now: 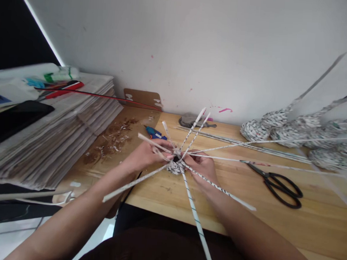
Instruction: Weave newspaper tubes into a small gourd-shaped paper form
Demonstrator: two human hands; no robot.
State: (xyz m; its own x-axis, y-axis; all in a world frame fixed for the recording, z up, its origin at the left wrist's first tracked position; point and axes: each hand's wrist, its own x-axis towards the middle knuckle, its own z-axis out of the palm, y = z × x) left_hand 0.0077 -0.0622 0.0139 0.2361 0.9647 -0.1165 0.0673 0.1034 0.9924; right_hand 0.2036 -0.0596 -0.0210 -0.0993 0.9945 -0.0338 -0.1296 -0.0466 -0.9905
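Observation:
Between my two hands is a small woven newspaper piece [176, 168] with a dark hole in its middle. Several rolled paper strips [196, 217] fan out from it in all directions. My left hand [148, 154] grips its left side, fingers closed by the strip bases. On the opposite side my right hand [202, 167] is closed around the edge, with two long paper strips running out to the right above it. Parts of the fingers on both hands are hidden behind the weaving.
Black-handled scissors [284, 187] lie at right on the wooden table [245, 213]. Finished-looking woven paper balls [291, 129] sit against the wall. Loose paper rods [234, 140] and a blue glue gun [155, 132] lie behind my hands. A tall newspaper stack [82, 128] stands left, bearing a phone [24, 117].

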